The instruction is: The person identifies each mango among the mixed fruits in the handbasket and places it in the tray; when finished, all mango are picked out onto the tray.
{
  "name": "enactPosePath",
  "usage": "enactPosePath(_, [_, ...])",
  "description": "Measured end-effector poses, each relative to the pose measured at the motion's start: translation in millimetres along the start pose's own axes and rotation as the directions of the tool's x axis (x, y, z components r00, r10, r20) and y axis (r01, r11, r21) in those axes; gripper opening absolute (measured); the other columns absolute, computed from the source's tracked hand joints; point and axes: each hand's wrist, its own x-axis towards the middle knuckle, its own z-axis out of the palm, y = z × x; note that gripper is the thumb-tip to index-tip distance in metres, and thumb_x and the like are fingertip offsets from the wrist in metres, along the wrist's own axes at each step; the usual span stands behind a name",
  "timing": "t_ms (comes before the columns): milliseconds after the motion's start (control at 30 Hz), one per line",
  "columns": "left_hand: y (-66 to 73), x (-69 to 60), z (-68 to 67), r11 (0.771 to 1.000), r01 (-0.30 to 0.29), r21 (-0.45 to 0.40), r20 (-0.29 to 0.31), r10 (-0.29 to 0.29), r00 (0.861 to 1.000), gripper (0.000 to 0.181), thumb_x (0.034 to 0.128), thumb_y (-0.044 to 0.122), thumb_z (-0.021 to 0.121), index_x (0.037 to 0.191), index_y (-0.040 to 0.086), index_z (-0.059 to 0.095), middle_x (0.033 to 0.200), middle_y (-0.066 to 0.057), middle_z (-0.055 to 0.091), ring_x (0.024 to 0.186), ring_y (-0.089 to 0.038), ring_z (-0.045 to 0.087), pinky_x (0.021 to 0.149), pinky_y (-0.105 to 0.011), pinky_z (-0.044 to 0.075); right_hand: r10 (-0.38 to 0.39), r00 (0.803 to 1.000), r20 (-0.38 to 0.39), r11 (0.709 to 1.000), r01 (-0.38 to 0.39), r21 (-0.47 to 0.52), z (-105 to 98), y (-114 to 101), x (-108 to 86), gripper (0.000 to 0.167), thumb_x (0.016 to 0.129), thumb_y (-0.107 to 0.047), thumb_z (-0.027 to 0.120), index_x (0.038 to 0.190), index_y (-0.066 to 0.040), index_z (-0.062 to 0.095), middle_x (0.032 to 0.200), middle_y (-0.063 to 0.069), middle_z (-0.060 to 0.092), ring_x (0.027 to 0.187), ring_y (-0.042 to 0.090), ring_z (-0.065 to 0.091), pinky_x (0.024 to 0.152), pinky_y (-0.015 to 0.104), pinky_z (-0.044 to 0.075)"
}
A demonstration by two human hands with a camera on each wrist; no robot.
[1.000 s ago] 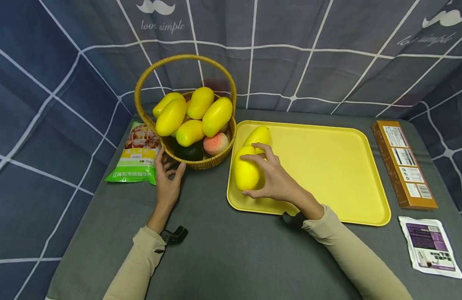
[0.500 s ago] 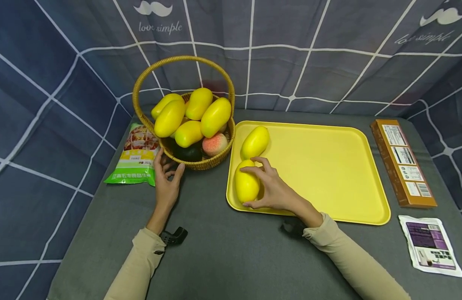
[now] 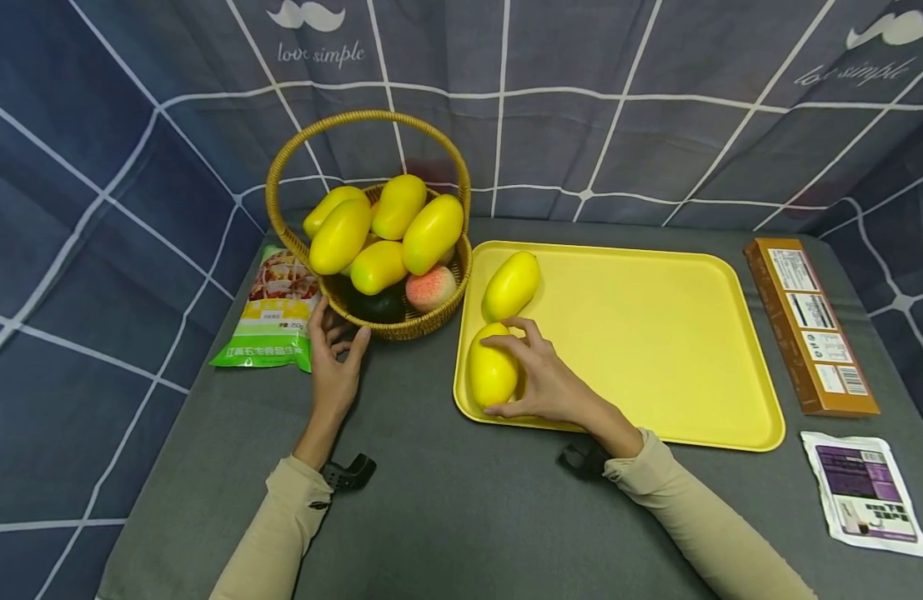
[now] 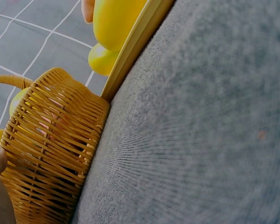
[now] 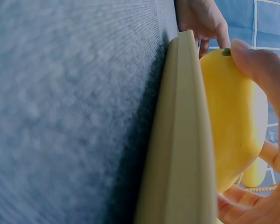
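Frame centre: right hand (image 3: 545,377) grips a yellow mango (image 3: 491,368) on a tray (image 3: 641,333); centre-left, left hand (image 3: 333,365) touches a basket (image 3: 412,327), grip unclear.

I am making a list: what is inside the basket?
The basket holds at least five yellow fruits, a pinkish fruit and a dark, rounded item. What lies beneath them is mostly covered.

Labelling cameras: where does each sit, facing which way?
Head: on the head, facing forward and down over the wicker basket and yellow tray; left hand, right hand and sleeves show.
Left wrist: on that wrist, facing low across the grey tabletop at the basket's side; bits of both hands show.
Right wrist: on that wrist, facing the held mango past the tray's rim; both hands show.
Both wrist views share that mango.
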Motion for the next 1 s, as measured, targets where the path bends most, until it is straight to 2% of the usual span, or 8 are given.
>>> enactPosePath(267, [-0.1, 0.1, 0.5, 1.000, -0.003, -0.003, 0.001, 0.003, 1.000, 0.072, 0.0969, 0.007, 0.060, 0.155, 0.004, 0.018, 0.147, -0.028, 0.035, 0.121, -0.032, 0.045, 0.086, -0.025, 0.041, 0.036, 0.999, -0.001, 0.999, -0.036, -0.008, 1.1, -0.1, -1.9, 0.090, 0.061, -0.051, 0.091, 0.136, -0.024, 0.050, 0.142, 0.015, 0.033, 0.121, 0.035, 0.049, 0.094, 0.053, 0.045])
enactPosePath(500, [0.2, 0.8, 0.3, 1.000, -0.004, -0.004, 0.001, 0.004, 1.000, 0.071, 0.0969, 0.007, 0.059, 0.155, 0.003, 0.018, 0.145, -0.029, 0.036, 0.120, -0.033, 0.045, 0.085, -0.025, 0.041, 0.085, 0.996, 0.024, 0.995, -0.084, -0.052, 1.1, -2.6, -2.3, 0.097, 0.059, -0.053, 0.091, 0.140, -0.025, 0.046, 0.147, 0.016, 0.030, 0.133, 0.033, 0.039, 0.099, 0.058, 0.035])
enactPosePath(700, [1.2, 1.4, -0.1, 1.000, 0.000, -0.003, 0.003, 0.000, 1.000, 0.072, 0.0971, 0.008, 0.060, 0.155, 0.003, 0.018, 0.146, -0.029, 0.035, 0.121, -0.032, 0.045, 0.086, -0.026, 0.041, 0.090, 0.995, 0.031, 0.994, -0.087, -0.072, -0.4, -3.4, -2.8, 0.099, 0.061, -0.054, 0.090, 0.143, -0.025, 0.044, 0.151, 0.016, 0.027, 0.140, 0.032, 0.033, 0.103, 0.059, 0.031])
enactPosePath(867, [1.0, 1.0, -0.5, 1.000, 0.004, 0.000, 0.003, -0.004, 1.000, 0.072, 0.0971, 0.008, 0.060, 0.155, 0.004, 0.018, 0.146, -0.028, 0.036, 0.121, -0.033, 0.045, 0.086, -0.026, 0.040, 0.086, 0.996, 0.019, 0.995, -0.084, -0.057, 0.5, -2.2, -3.2, 0.098, 0.061, -0.053, 0.090, 0.143, -0.025, 0.044, 0.151, 0.017, 0.025, 0.133, 0.039, 0.040, 0.102, 0.060, 0.038])
enactPosePath(1000, [0.6, -0.3, -0.8, 1.000, 0.011, 0.000, 0.003, -0.011, 1.000, 0.072, 0.0970, 0.008, 0.060, 0.155, 0.005, 0.018, 0.146, -0.028, 0.036, 0.122, -0.033, 0.045, 0.087, -0.026, 0.040, 0.088, 0.996, 0.020, 0.996, -0.087, -0.018, 1.8, -2.3, -4.0, 0.097, 0.062, -0.051, 0.090, 0.143, -0.024, 0.045, 0.152, 0.017, 0.023, 0.130, 0.040, 0.043, 0.101, 0.057, 0.043])
